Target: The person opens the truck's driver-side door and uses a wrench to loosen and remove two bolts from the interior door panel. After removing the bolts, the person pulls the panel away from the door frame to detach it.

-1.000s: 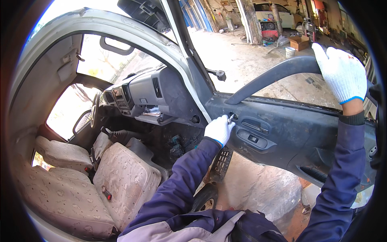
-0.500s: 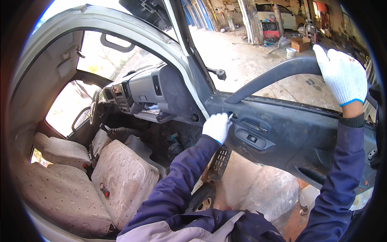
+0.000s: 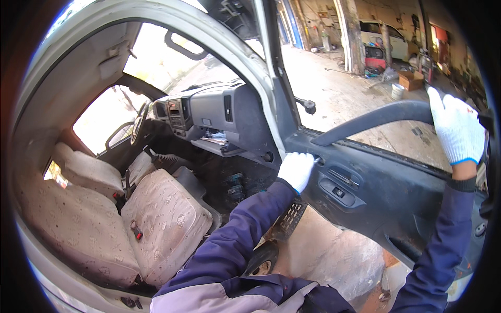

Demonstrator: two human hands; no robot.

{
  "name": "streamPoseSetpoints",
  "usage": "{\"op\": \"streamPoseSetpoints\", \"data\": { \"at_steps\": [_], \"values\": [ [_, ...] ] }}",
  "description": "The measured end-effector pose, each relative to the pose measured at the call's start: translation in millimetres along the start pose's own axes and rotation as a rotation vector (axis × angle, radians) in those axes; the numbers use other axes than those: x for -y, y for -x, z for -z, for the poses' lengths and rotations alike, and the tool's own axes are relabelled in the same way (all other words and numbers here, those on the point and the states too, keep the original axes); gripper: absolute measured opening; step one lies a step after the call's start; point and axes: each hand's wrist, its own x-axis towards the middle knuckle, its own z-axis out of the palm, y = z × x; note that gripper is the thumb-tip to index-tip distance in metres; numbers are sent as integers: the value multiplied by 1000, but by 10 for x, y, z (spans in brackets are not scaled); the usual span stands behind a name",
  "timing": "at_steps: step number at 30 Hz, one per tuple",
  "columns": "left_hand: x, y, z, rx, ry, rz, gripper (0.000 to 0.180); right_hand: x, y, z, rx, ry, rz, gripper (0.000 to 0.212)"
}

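My left hand [image 3: 296,171], in a white knit glove, is closed at a small recess [image 3: 318,160] near the front of the dark grey door panel [image 3: 376,193]. The fingers hide most of what they hold; I cannot make it out. My right hand [image 3: 457,127], gloved alike, is closed over the rear part of the curved grab bar [image 3: 383,116] that runs across the window opening. Its far fingers are hidden behind the bar. Just behind my left hand on the door sit the inner door handle [image 3: 342,176] and a window switch [image 3: 338,192].
The door stands open beside the cab. To the left are patterned seats [image 3: 164,219], the dashboard [image 3: 211,112] and a steering wheel [image 3: 139,122]. A perforated step [image 3: 290,219] and a wheel [image 3: 262,259] lie below. Outside are a white bucket [image 3: 397,92], a cardboard box [image 3: 411,80] and a car [image 3: 383,39].
The view has swung left, so the cab and door appear farther right. My left hand stays closed at the recess, and my right hand stays on the bar.
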Motion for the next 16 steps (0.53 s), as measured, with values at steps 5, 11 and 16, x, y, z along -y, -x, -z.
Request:
{"op": "streamPoseSetpoints", "data": {
  "at_steps": [5,11,16],
  "values": [
    [-161,68,-64,147,321,264,39,-13,-23,-127,45,19,0,54],
    [-149,28,-94,268,675,506,54,-20,-7,-200,75,26,-9,54],
    [-12,-38,55,191,18,101,55,7,-29,-140,119,10,-35,55]
  ]
}}
